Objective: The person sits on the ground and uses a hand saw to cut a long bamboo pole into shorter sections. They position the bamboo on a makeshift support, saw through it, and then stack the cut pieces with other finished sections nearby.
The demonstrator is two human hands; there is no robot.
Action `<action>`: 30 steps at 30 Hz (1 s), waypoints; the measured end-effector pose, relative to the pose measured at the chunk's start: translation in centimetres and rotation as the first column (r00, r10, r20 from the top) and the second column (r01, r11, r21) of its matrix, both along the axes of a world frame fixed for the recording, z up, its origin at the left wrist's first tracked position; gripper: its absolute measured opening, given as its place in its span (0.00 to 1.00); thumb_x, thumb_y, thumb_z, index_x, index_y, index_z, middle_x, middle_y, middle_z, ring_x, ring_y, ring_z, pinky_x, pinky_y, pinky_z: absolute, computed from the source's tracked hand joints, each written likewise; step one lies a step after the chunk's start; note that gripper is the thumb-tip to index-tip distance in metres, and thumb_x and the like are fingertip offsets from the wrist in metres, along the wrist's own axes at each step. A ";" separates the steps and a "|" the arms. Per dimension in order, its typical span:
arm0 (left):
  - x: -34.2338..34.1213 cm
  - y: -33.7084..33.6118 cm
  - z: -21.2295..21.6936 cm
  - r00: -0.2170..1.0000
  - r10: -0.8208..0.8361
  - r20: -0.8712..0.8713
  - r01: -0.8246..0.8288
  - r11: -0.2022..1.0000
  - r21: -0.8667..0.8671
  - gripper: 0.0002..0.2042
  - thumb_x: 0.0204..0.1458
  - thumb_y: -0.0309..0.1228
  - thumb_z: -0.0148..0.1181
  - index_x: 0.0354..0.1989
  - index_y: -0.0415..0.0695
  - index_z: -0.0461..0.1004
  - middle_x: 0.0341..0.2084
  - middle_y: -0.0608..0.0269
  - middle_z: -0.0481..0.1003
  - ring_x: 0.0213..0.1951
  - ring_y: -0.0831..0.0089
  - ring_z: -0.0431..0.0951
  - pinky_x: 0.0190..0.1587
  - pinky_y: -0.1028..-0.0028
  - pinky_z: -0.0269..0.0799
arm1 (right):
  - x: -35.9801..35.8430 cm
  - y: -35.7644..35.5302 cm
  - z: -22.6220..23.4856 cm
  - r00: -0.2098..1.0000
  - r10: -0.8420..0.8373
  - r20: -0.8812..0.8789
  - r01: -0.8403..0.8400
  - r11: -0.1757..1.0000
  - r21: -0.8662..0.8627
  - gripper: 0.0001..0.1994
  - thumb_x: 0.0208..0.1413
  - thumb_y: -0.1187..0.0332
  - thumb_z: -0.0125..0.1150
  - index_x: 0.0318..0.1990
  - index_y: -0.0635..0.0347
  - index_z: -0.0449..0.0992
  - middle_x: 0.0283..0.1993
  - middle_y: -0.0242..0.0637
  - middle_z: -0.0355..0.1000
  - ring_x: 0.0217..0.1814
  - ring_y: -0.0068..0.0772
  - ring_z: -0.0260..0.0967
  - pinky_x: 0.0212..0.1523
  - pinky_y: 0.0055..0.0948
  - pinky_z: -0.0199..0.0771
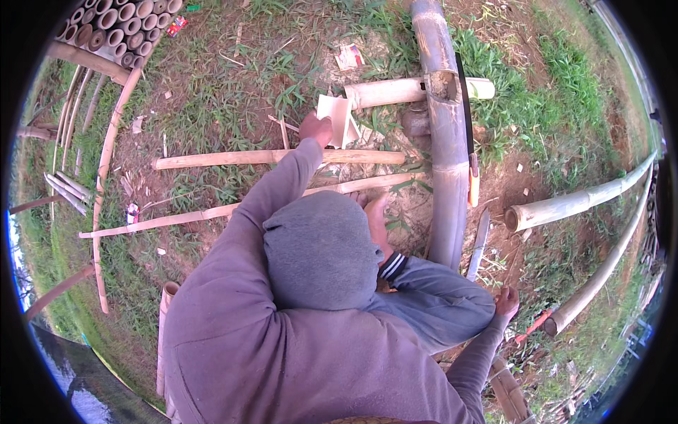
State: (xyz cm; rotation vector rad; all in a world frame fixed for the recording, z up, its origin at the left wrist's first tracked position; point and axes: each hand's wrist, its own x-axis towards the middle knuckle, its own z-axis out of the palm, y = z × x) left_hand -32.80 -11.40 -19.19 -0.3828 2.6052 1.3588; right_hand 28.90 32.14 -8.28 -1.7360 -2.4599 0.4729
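My left hand (316, 130) reaches forward, its fingers closed on the near edge of a short, pale split bamboo piece (334, 112). A second pale piece (351, 131) leans close beside it. My right hand (506, 302) is low at the right, curled beside my bent knee; whatever it holds, if anything, is hidden. Near it lies a long steel knife blade (479, 240), its handle out of sight. A bare foot (378, 219) rests beside a thick bamboo pole (448, 205). A rounded grey knit cloth shape (321, 251) covers the ground before my torso.
A pale bamboo length (388, 92) meets the thick pole at its notch. An orange handle (474, 187) with a dark blade stands against the pole. Two bamboo strips (275, 157) lie crosswise. More poles (579, 203) lie right; cut bamboo tubes (116, 25) are stacked far left.
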 end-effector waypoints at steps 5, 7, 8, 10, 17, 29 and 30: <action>-1.2 -1.5 -3.4 0.996 0.071 0.052 -0.078 0.986 0.148 0.23 0.56 0.32 0.62 0.58 0.32 0.74 0.50 0.35 0.80 0.53 0.44 0.81 0.59 0.57 0.73 | 0.0 -0.7 1.0 0.997 0.073 -0.013 -0.072 0.991 0.111 0.16 0.64 0.56 0.60 0.42 0.61 0.83 0.36 0.44 0.80 0.36 0.44 0.81 0.40 0.45 0.76; -0.9 -1.6 -3.3 0.996 0.065 0.062 -0.077 0.972 0.222 0.22 0.55 0.31 0.63 0.57 0.31 0.74 0.50 0.37 0.80 0.53 0.45 0.82 0.59 0.59 0.74 | 0.4 -1.0 1.0 0.993 0.114 0.005 -0.113 0.977 0.179 0.14 0.65 0.58 0.60 0.43 0.61 0.82 0.38 0.44 0.80 0.39 0.44 0.81 0.40 0.45 0.77; -0.8 -1.9 -3.0 0.996 0.066 0.053 -0.076 0.973 0.217 0.22 0.55 0.31 0.63 0.57 0.31 0.74 0.49 0.38 0.81 0.53 0.47 0.82 0.58 0.59 0.74 | -0.9 -1.7 1.8 0.990 0.143 -0.005 -0.139 0.969 0.203 0.14 0.65 0.60 0.59 0.44 0.61 0.82 0.39 0.44 0.80 0.40 0.44 0.81 0.41 0.44 0.77; -1.1 -2.6 -2.9 0.997 0.058 0.046 -0.066 0.978 0.200 0.22 0.54 0.30 0.65 0.55 0.31 0.74 0.49 0.39 0.81 0.52 0.49 0.83 0.57 0.60 0.75 | -4.6 -3.5 3.5 0.974 0.211 -0.079 -0.190 0.956 0.222 0.12 0.65 0.63 0.60 0.46 0.62 0.81 0.40 0.45 0.80 0.41 0.45 0.81 0.42 0.43 0.78; -1.4 -1.4 -1.3 0.976 0.042 0.214 -0.098 0.961 0.259 0.26 0.43 0.28 0.78 0.50 0.29 0.76 0.45 0.42 0.83 0.48 0.56 0.84 0.51 0.61 0.77 | -18.9 -13.0 6.2 0.869 0.384 -0.310 -0.389 0.920 0.050 0.10 0.63 0.68 0.64 0.47 0.64 0.80 0.41 0.46 0.79 0.42 0.44 0.80 0.46 0.41 0.79; -0.1 -3.4 0.2 0.959 0.008 0.282 -0.215 0.669 0.711 0.21 0.48 0.20 0.77 0.51 0.34 0.78 0.45 0.53 0.84 0.44 0.64 0.85 0.48 0.65 0.81 | -30.7 -24.7 4.6 0.642 0.589 -0.492 -0.724 0.676 -0.135 0.12 0.60 0.71 0.68 0.49 0.65 0.79 0.44 0.48 0.78 0.42 0.41 0.81 0.45 0.36 0.80; 0.1 -3.2 1.7 0.962 -0.033 0.273 -0.193 0.628 0.754 0.22 0.47 0.20 0.77 0.52 0.34 0.78 0.45 0.53 0.84 0.44 0.64 0.86 0.48 0.65 0.81 | -32.0 -25.2 4.7 0.629 0.592 -0.505 -0.734 0.666 -0.133 0.13 0.60 0.71 0.68 0.50 0.65 0.79 0.44 0.48 0.78 0.42 0.42 0.81 0.45 0.36 0.80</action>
